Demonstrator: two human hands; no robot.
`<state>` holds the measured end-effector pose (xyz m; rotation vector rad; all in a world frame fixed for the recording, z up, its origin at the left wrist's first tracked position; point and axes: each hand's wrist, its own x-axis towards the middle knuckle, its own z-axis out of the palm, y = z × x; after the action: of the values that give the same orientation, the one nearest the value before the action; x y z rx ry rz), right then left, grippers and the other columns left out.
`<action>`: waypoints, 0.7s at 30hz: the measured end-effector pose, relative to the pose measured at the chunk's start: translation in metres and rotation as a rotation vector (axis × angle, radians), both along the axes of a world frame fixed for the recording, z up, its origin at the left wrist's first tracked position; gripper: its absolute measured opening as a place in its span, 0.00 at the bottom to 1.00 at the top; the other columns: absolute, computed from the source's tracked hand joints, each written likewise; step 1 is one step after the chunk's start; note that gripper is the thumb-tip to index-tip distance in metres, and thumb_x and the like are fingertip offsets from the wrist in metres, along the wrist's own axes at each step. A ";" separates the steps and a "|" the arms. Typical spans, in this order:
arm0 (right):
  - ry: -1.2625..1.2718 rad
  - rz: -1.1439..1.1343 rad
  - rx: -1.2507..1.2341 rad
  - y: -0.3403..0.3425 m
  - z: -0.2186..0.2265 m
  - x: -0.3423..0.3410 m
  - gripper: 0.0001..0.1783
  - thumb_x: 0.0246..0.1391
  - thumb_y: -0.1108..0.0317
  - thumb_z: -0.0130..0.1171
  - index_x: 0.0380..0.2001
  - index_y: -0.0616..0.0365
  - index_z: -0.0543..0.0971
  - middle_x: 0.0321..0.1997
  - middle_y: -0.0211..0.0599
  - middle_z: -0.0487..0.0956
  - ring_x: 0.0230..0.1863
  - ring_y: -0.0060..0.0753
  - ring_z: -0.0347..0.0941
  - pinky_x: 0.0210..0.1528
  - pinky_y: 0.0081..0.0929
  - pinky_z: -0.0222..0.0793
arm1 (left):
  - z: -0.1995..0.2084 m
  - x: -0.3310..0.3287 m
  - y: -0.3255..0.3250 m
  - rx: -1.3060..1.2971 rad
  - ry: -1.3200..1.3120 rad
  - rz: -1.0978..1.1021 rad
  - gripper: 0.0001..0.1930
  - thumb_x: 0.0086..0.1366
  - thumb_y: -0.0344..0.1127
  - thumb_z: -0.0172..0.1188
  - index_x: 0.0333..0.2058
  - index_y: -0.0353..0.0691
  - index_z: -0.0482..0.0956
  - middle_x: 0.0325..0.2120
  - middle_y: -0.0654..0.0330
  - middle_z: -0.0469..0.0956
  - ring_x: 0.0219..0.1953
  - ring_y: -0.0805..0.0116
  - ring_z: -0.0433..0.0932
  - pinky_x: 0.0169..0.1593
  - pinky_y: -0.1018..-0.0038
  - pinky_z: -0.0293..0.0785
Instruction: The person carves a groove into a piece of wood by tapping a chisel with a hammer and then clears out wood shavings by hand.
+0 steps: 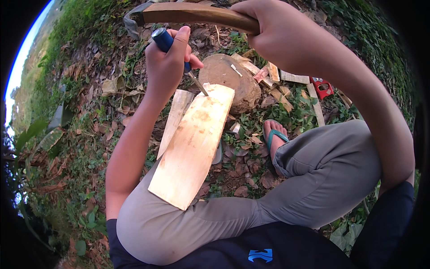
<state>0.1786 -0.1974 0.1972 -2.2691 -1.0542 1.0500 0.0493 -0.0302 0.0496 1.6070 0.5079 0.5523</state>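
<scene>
My left hand (165, 62) is closed around the blue handle of a chisel (163, 39), which has a metal cap on top. The chisel leans, its blade tip touching the far end of a pale wooden board (190, 143). This board slopes from a round log stump (224, 74) down onto my left thigh. Above, my right hand (264, 33) grips the wooden handle of a hammer (197, 14). The hammer's grey metal head (133, 22) hangs up and left of the chisel's cap, apart from it.
A second wooden piece (174, 114) lies partly under the board's left side. Offcuts (268, 74) are scattered right of the stump, near a red object (321, 88) whose kind I cannot make out. My foot in a green flip-flop (274, 134) rests on leafy ground.
</scene>
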 end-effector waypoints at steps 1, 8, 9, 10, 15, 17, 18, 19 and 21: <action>-0.017 -0.031 -0.047 0.003 0.001 -0.002 0.14 0.49 0.81 0.45 0.38 0.64 0.77 0.26 0.48 0.78 0.29 0.41 0.77 0.33 0.39 0.69 | -0.001 0.002 0.001 0.007 0.008 -0.008 0.19 0.71 0.41 0.58 0.22 0.38 0.71 0.13 0.66 0.69 0.16 0.69 0.78 0.21 0.76 0.74; -0.017 -0.040 -0.003 -0.002 0.005 0.001 0.16 0.49 0.80 0.46 0.40 0.65 0.78 0.29 0.52 0.80 0.33 0.44 0.79 0.37 0.40 0.72 | -0.002 0.006 0.004 0.052 0.065 -0.007 0.16 0.71 0.42 0.58 0.28 0.36 0.73 0.14 0.66 0.68 0.17 0.69 0.79 0.23 0.75 0.75; -0.023 -0.040 -0.002 -0.002 0.005 0.002 0.15 0.50 0.79 0.47 0.40 0.65 0.78 0.29 0.52 0.80 0.33 0.44 0.79 0.38 0.40 0.72 | -0.002 0.006 0.003 0.061 0.085 -0.002 0.15 0.72 0.42 0.57 0.30 0.37 0.73 0.15 0.67 0.68 0.17 0.69 0.79 0.24 0.75 0.75; -0.028 -0.038 0.000 -0.002 0.005 0.002 0.15 0.50 0.79 0.47 0.40 0.65 0.78 0.29 0.52 0.80 0.34 0.44 0.79 0.38 0.40 0.72 | -0.003 0.006 0.004 0.069 0.087 -0.004 0.15 0.72 0.42 0.57 0.30 0.37 0.73 0.15 0.67 0.68 0.17 0.69 0.79 0.24 0.75 0.75; -0.066 -0.022 0.060 -0.002 0.001 0.001 0.15 0.50 0.79 0.47 0.39 0.65 0.79 0.32 0.54 0.80 0.37 0.47 0.79 0.41 0.41 0.72 | -0.007 0.017 0.007 0.034 0.084 0.040 0.18 0.70 0.41 0.58 0.24 0.34 0.73 0.13 0.63 0.71 0.14 0.69 0.79 0.18 0.76 0.71; -0.189 0.046 0.199 -0.013 -0.011 0.002 0.14 0.50 0.79 0.47 0.38 0.65 0.79 0.33 0.54 0.80 0.38 0.49 0.79 0.43 0.42 0.71 | -0.010 0.018 0.013 0.049 0.126 0.018 0.17 0.71 0.42 0.58 0.26 0.36 0.72 0.16 0.65 0.70 0.17 0.69 0.80 0.21 0.76 0.74; -0.212 0.040 0.231 -0.014 -0.013 0.003 0.14 0.49 0.79 0.47 0.38 0.65 0.78 0.33 0.54 0.80 0.39 0.50 0.79 0.43 0.42 0.71 | -0.011 0.018 0.015 0.057 0.146 0.006 0.16 0.71 0.43 0.58 0.27 0.38 0.71 0.17 0.66 0.69 0.18 0.70 0.80 0.23 0.76 0.75; -0.233 0.037 0.263 -0.013 -0.016 0.004 0.14 0.49 0.79 0.47 0.38 0.64 0.78 0.34 0.55 0.80 0.39 0.51 0.79 0.44 0.43 0.71 | -0.011 0.018 0.014 0.059 0.147 0.009 0.16 0.71 0.43 0.58 0.27 0.38 0.72 0.17 0.66 0.69 0.18 0.70 0.80 0.22 0.75 0.75; -0.164 -0.030 0.225 -0.003 -0.013 0.006 0.13 0.50 0.78 0.48 0.39 0.63 0.78 0.35 0.55 0.80 0.41 0.53 0.78 0.45 0.44 0.70 | -0.010 0.017 0.012 0.064 0.148 0.015 0.16 0.70 0.42 0.58 0.28 0.37 0.72 0.17 0.66 0.69 0.18 0.70 0.80 0.22 0.75 0.75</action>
<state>0.1844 -0.2008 0.1843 -2.2077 -1.1374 0.7030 0.0662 -0.0177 0.0397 1.7146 0.6179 0.4670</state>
